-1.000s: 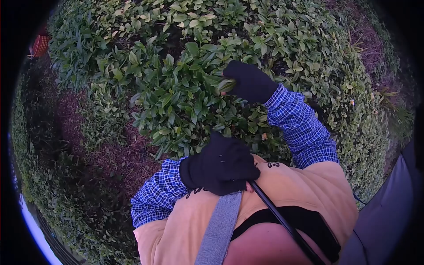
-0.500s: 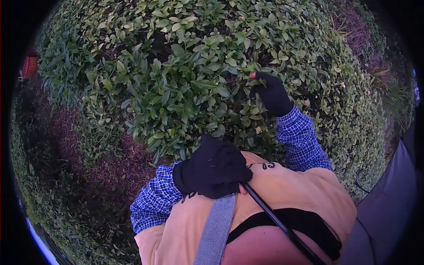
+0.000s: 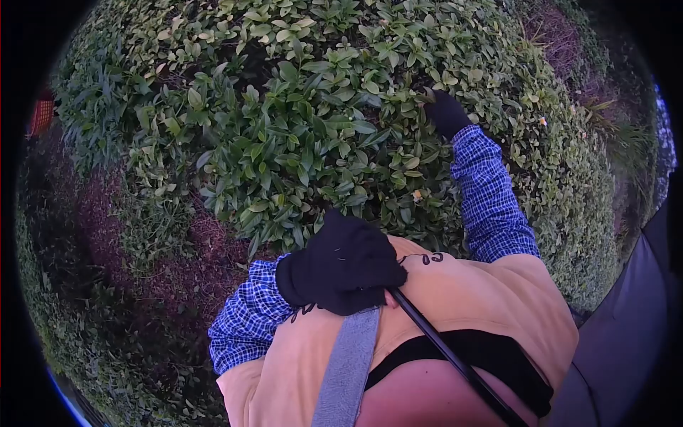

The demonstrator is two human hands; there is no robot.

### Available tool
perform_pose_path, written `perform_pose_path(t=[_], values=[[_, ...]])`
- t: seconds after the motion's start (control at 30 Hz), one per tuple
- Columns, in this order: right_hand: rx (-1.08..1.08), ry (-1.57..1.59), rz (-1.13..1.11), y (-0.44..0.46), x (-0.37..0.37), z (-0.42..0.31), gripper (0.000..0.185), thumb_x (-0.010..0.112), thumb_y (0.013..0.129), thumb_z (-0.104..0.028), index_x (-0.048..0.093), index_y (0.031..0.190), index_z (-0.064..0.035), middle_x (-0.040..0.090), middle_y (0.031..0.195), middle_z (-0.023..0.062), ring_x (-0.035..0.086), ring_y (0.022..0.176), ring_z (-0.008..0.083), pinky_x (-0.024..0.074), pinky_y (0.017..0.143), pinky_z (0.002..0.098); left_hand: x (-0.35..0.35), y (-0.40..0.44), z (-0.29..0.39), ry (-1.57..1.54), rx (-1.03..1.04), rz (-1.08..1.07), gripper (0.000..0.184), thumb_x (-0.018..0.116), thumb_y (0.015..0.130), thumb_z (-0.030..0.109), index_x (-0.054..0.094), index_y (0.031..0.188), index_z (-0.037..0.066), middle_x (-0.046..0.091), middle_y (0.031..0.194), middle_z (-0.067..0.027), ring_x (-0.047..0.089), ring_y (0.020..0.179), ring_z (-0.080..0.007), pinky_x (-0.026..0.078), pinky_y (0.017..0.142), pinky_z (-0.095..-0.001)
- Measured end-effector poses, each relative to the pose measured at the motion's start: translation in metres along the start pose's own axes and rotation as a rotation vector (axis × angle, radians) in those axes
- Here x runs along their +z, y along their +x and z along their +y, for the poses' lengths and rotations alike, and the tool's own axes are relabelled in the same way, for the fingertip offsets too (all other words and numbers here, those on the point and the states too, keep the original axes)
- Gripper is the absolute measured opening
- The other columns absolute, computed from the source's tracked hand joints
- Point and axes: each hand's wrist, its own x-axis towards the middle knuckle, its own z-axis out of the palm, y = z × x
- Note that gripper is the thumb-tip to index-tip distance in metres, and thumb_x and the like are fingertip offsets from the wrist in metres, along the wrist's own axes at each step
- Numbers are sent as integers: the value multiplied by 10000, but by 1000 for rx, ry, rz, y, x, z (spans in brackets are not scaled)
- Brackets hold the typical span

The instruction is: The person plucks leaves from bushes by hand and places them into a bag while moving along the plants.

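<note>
In the head view, my left hand point(image 3: 348, 267), in a black glove, is closed around the black shaft of an umbrella point(image 3: 455, 359) in front of my chest. The shaft slants down to the lower right, and a grey strap point(image 3: 346, 370) hangs just below this hand. My right hand point(image 3: 447, 114), gloved in black as well, reaches in among the leaves of a dense green bush point(image 3: 299, 135). Foliage and the glove hide most of its fingers, so whether they grip a leaf cannot be made out.
Dark grey umbrella fabric point(image 3: 619, 334) fills the lower right. A red basket point(image 3: 41, 117) stands at the far left edge. Reddish-brown ground point(image 3: 213, 238) shows at the left between the bushes. Small pale flowers point(image 3: 417, 195) dot the bush.
My right hand has moved away from me, up and slightly right, deeper into the leaves, with the arm stretched further. My left hand keeps its grip on the shaft.
</note>
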Motion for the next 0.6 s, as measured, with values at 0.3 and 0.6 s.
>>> perform_pose_path(t=[0.3,0.6], values=[[19,238,-134,-66,-22,-12,418,638,769,-206,537,1131,-23,606,994,140,581,931,247,448,808,344,-8,-7,9,56,32,-37,245,696,709,337,608,825,140,599,866,-57,566,753,-222,311,661,-337],[-100,-140,63,-72,32,-18,416,625,745,-147,534,1142,-64,545,1105,174,518,1027,331,409,898,389,-13,-6,13,17,125,19,268,727,679,282,620,845,101,581,744,-60,562,638,-226,400,537,-338]])
